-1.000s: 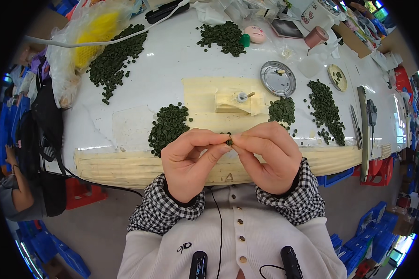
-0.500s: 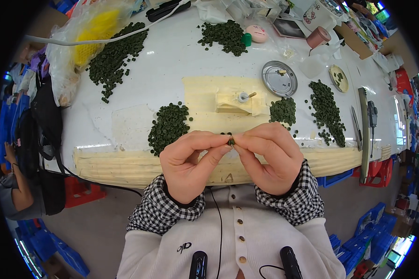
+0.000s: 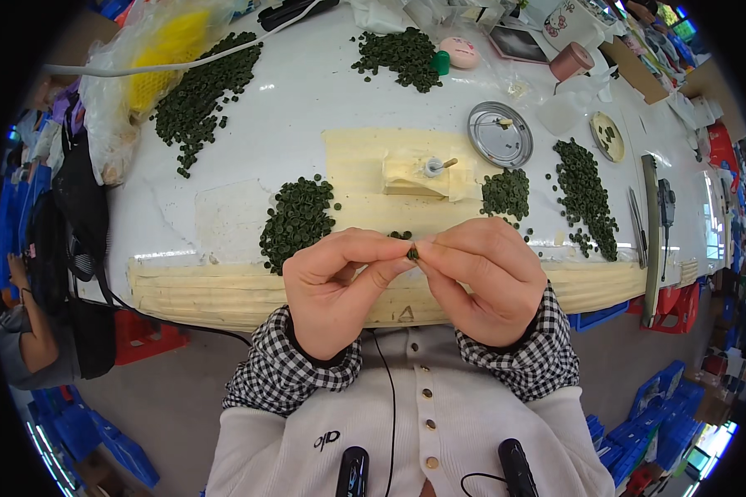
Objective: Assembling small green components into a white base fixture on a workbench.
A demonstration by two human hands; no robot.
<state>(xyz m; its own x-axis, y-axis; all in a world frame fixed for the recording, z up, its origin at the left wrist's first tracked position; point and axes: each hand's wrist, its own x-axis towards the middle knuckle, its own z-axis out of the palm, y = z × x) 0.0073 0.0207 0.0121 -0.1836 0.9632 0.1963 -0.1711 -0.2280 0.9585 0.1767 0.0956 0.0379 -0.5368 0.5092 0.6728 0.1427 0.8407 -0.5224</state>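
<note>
Over the table's near edge my left hand (image 3: pixel 333 286) and my right hand (image 3: pixel 487 277) meet fingertip to fingertip. Pinched between both thumbs and forefingers is a small dark green round piece (image 3: pixel 412 253), mostly covered by the fingers. It resembles the little disc-shaped pieces in the pile (image 3: pixel 297 222) beyond my left hand. A few loose ones lie just past my fingertips. Beyond my right hand sits a smaller green pile (image 3: pixel 506 193). Straight ahead stands a block wrapped in cream tape (image 3: pixel 414 177), with a small peg (image 3: pixel 449 163) sticking out of its top fitting.
More green piles lie at far left (image 3: pixel 207 91), far middle (image 3: pixel 402 58) and right (image 3: pixel 584 195). A round metal tin lid (image 3: pixel 499 153) and a small cream dish (image 3: pixel 607 137) stand right of the block. Tweezers (image 3: pixel 637 224) lie at right. A white cable (image 3: pixel 174 66) crosses far left.
Both hands stay together, the fingers shifting slightly around the small green piece. The whole table view has moved a little.
</note>
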